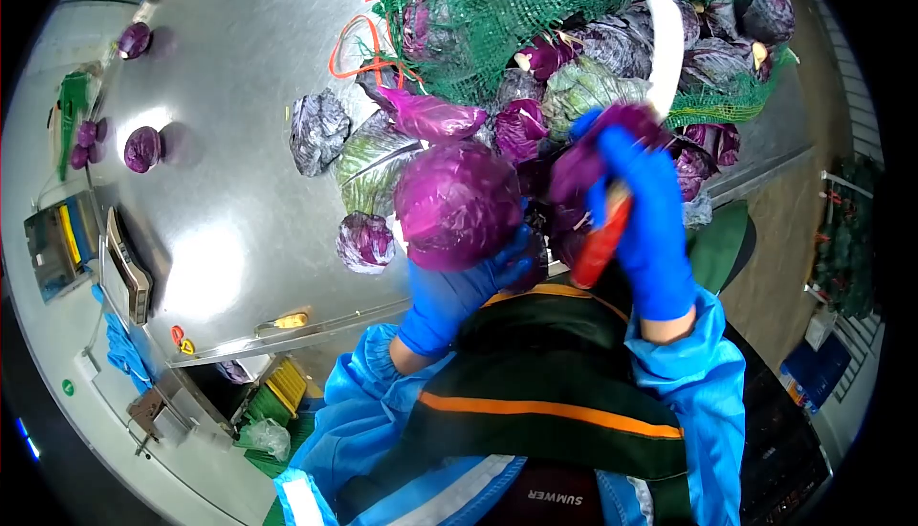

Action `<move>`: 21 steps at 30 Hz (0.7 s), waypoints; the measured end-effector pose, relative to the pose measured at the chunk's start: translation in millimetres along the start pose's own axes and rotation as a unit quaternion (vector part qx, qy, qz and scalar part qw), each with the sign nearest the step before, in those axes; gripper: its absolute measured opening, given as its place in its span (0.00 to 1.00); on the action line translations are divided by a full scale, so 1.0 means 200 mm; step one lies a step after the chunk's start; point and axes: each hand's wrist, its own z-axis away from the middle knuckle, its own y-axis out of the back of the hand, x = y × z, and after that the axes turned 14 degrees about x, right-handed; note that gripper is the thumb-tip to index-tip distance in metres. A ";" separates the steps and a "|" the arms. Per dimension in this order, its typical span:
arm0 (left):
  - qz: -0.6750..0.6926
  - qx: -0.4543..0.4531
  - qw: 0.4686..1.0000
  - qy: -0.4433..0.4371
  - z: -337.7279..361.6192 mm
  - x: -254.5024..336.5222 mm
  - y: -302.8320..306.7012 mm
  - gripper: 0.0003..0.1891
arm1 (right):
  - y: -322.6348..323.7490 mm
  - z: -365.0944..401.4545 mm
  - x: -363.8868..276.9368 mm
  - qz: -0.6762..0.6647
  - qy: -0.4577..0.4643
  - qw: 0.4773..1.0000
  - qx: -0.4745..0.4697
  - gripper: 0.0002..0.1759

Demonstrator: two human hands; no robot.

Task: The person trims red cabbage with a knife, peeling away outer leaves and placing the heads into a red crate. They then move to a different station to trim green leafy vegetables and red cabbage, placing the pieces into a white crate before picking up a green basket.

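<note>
My left hand (464,287), in a blue glove, is closed around a round red cabbage (457,206) from below. In my gloved right hand (645,220) is a knife with a red handle (604,244); its pale curved blade (666,48) points away from me. Purple cabbage leaf (579,167) shows at the fingers of that hand, blurred by motion. Behind both hands lie loose leaves (435,117) and more red cabbages, partly covered by a green mesh bag (478,24). A small cabbage (365,241) rests left of the held one.
The steel table (249,96) spreads to the left, bearing a few separate cabbages (142,149). Near its front edge lie a yellow-handled knife (287,321) and scissors (182,339). An orange strap (359,48) loops by the bag. A yellow-and-green crate (282,387) stands below the edge.
</note>
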 end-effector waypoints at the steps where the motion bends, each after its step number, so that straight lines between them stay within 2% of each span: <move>1: -0.013 0.002 1.000 -0.005 0.00 -0.01 0.00 0.37 | 0.07 -0.07 0.02 -0.122 -0.013 0.992 0.028 0.13; 2: -0.021 0.004 1.000 -0.009 0.01 -0.01 -0.01 0.37 | -0.04 -0.04 -0.06 -0.111 0.054 0.979 0.160 0.19; 4: -0.033 0.011 0.999 -0.019 0.01 -0.01 -0.01 0.37 | 0.00 -0.04 -0.07 0.053 0.163 0.974 0.147 0.26; 6: -0.056 0.019 0.998 -0.035 0.00 0.00 -0.02 0.37 | 0.02 -0.01 -0.03 0.151 0.041 0.987 0.042 0.30; 7: -0.075 0.020 0.996 -0.046 -0.01 0.02 -0.02 0.37 | -0.01 0.03 -0.01 0.136 0.010 0.989 -0.057 0.31; 8: -0.125 0.024 0.990 -0.066 -0.03 0.06 -0.01 0.36 | -0.02 0.07 0.01 0.206 -0.011 0.970 -0.131 0.33; 10: -0.233 0.021 0.968 -0.092 -0.04 0.10 0.01 0.35 | -0.05 0.12 0.14 0.216 0.235 0.943 -0.091 0.29; 12: -0.346 0.003 0.932 -0.107 -0.04 0.09 0.05 0.32 | 0.00 0.11 0.12 0.239 0.232 0.937 -0.108 0.26; 14: -0.391 -0.044 0.913 -0.108 -0.04 0.10 0.05 0.33 | 0.03 0.10 0.06 0.192 0.158 0.967 -0.059 0.23; 16: -0.395 -0.027 0.901 -0.176 -0.03 0.03 0.04 0.33 | 0.04 0.02 -0.05 0.072 0.012 0.996 0.046 0.21; 17: -0.392 -0.028 0.901 -0.184 -0.03 0.03 0.03 0.34 | 0.05 -0.03 -0.05 0.030 0.031 0.995 0.090 0.25; 18: -0.389 -0.029 0.901 -0.191 -0.03 0.04 0.02 0.34 | 0.05 -0.01 -0.04 0.083 0.072 0.994 0.030 0.27; 20: -0.334 -0.060 0.932 -0.126 -0.02 0.05 0.00 0.33 | 0.00 0.09 -0.02 0.184 0.147 0.968 -0.092 0.29; 21: -0.285 -0.075 0.952 -0.080 -0.01 0.06 0.00 0.32 | 0.00 0.08 0.04 0.217 0.249 0.937 -0.113 0.28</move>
